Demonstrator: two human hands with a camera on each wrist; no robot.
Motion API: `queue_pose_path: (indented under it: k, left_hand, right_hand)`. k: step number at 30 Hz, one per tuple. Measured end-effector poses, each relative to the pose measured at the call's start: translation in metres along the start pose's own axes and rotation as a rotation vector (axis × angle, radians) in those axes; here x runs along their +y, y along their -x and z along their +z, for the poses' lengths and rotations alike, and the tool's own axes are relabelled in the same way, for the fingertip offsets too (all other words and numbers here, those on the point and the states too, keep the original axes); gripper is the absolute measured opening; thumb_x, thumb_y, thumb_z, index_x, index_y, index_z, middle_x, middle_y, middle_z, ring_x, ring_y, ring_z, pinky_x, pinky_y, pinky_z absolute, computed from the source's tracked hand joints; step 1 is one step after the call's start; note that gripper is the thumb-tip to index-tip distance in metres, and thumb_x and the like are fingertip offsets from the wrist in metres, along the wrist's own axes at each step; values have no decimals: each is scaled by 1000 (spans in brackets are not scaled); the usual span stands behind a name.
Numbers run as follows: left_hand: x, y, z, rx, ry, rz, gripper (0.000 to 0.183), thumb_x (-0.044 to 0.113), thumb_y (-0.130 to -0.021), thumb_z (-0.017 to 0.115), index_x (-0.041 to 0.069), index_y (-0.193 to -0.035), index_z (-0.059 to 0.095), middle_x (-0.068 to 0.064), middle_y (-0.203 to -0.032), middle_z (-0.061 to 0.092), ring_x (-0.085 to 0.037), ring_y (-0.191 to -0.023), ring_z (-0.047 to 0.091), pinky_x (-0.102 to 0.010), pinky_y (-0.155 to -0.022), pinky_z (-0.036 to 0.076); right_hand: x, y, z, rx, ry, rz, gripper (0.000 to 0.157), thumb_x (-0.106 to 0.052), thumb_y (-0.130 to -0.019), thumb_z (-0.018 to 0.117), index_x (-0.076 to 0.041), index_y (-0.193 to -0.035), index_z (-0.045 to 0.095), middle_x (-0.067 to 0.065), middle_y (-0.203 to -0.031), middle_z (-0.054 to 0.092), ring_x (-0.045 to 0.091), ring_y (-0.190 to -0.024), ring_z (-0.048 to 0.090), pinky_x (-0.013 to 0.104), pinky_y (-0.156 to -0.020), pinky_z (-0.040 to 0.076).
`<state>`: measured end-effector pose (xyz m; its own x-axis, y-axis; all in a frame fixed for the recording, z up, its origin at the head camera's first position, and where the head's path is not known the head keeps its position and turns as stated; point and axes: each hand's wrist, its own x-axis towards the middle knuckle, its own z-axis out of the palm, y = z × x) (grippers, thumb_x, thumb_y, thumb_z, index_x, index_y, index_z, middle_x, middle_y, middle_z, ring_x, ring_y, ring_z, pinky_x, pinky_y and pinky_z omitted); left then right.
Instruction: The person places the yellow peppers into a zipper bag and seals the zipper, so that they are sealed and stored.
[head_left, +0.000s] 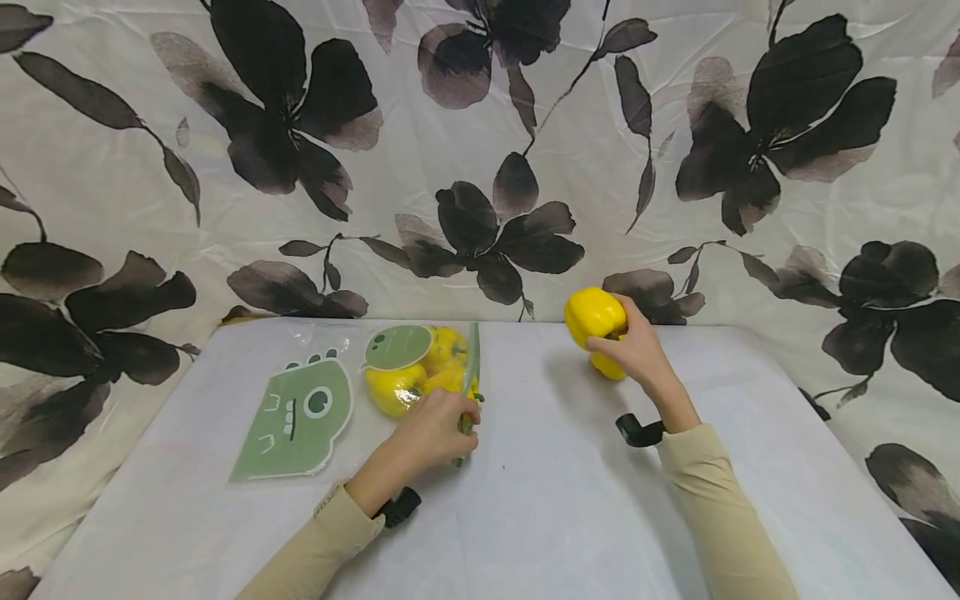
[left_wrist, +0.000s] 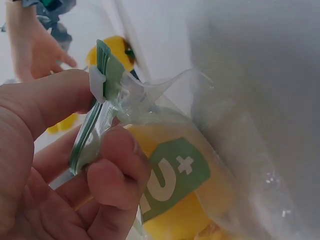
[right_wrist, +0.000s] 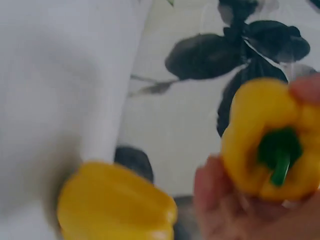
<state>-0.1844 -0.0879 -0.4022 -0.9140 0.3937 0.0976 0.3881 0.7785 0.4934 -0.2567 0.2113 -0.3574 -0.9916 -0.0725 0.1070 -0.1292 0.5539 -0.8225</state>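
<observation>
A clear zip bag (head_left: 300,342) with a green cartoon print lies on the table, several yellow bell peppers (head_left: 392,390) inside its right end. My left hand (head_left: 431,429) pinches the green zip edge (left_wrist: 85,135) at the bag's mouth, beside a small white slider (left_wrist: 97,84). Over the table's back right, my right hand (head_left: 637,346) grips a yellow bell pepper (head_left: 595,315), its green stem (right_wrist: 281,157) turned toward the wrist. Below that one, another yellow bell pepper (right_wrist: 115,205) rests on the table, partly hidden by the right hand in the head view.
A white cloth covers the table (head_left: 555,517). Behind its back edge hangs a pale curtain (head_left: 405,150) with dark flowers. Black wrist cameras sit on both wrists, the right camera (head_left: 637,431) just above the tabletop.
</observation>
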Motion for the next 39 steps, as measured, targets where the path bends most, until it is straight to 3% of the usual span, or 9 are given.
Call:
queue_pose_path:
  k: [5, 13, 18, 22, 27, 35, 39]
  left_hand:
    - [3, 2, -2, -28, 16, 18, 13, 11, -76, 78, 9, -88, 76, 2, -75, 63, -11, -60, 50, -25, -53, 41]
    - [8, 2, -2, -18, 43, 45, 15, 9, -76, 79, 5, -90, 76, 0, -72, 62, -10, -55, 47, -23, -48, 37]
    - [7, 2, -3, -16, 53, 72, 13, 8, -76, 79, 5, -89, 76, 1, -66, 58, -10, -51, 45, -23, -46, 36]
    - [5, 1, -3, -28, 60, 90, 13, 7, -76, 78, 6, -88, 76, 2, -65, 57, -11, -51, 45, -23, -47, 37]
    - [4, 0, -3, -42, 60, 96, 14, 6, -75, 76, 7, -89, 76, 4, -65, 57, -10, -52, 44, -22, -48, 35]
    - [3, 0, -3, -58, 72, 91, 15, 7, -75, 76, 7, -90, 76, 5, -69, 59, -10, -55, 46, -23, -50, 38]
    - [3, 0, -3, -58, 70, 89, 15, 7, -75, 76, 8, -90, 77, 6, -70, 60, -10, -57, 47, -23, -52, 39]
  right_hand:
    - [0, -12, 26, -155, -48, -74, 82, -17, -78, 71, -9, -150, 33, 19, -135, 48, 36, -117, 45, 56, -101, 34]
    - [16, -23, 74, -419, 95, -173, 84, -18, -73, 73, -9, -149, 38, 14, -139, 52, 31, -119, 51, 53, -104, 37]
    - [21, -31, 99, -540, 29, -215, 82, -13, -72, 72, -13, -148, 40, 9, -136, 53, 27, -115, 51, 50, -102, 39]
    - [18, -37, 109, -570, -63, -196, 80, -8, -73, 70, -13, -146, 38, 12, -134, 52, 28, -113, 51, 47, -101, 40]
    - [18, -43, 113, -575, -243, -78, 73, -4, -77, 67, -11, -141, 32, 19, -139, 50, 31, -114, 51, 45, -101, 39]
    - [26, -50, 122, -613, -530, 59, 69, 10, -78, 61, -10, -138, 35, 21, -149, 41, 32, -120, 47, 48, -106, 33]
    - [26, -50, 128, -619, -585, 52, 65, 14, -81, 60, -11, -136, 35, 23, -146, 44, 30, -117, 47, 48, -108, 29]
